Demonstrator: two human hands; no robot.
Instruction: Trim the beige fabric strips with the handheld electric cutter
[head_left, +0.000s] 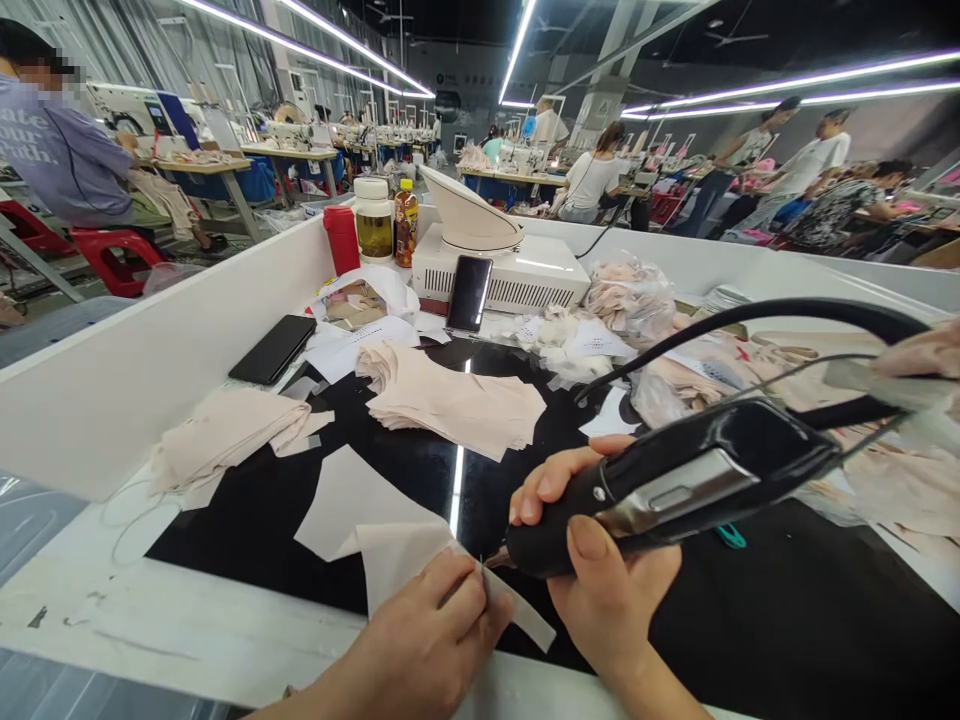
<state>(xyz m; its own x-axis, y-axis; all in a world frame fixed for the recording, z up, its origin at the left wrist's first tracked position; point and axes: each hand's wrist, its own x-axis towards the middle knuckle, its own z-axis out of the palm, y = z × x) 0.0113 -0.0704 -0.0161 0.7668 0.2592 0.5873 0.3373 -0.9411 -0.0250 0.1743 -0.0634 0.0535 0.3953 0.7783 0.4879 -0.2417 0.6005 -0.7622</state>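
Note:
My left hand point(439, 635) pinches the edge of a thin whitish fabric piece point(405, 555), partly folded over, near the front of the black work surface point(240, 530). In my right hand point(615, 580) is a black handheld tool point(667, 490) with a metal side plate and a cable. Its narrow tip meets the fabric edge right beside my left fingertips; the exact contact is hidden. Another whitish panel point(352, 500) lies flat, adjoining the held piece. Behind it rests a stack of beige fabric pieces point(454, 400), with a second beige stack point(225, 435) to the left.
A phone point(470, 293) leans against a white machine point(502, 270) at the back. Another dark phone point(272, 349) lies left. A red cup point(342, 240), jar point(373, 220) and bottle point(406, 224) stand behind. Bagged fabric point(630, 295) fills the right. White walls point(180, 340) border the table.

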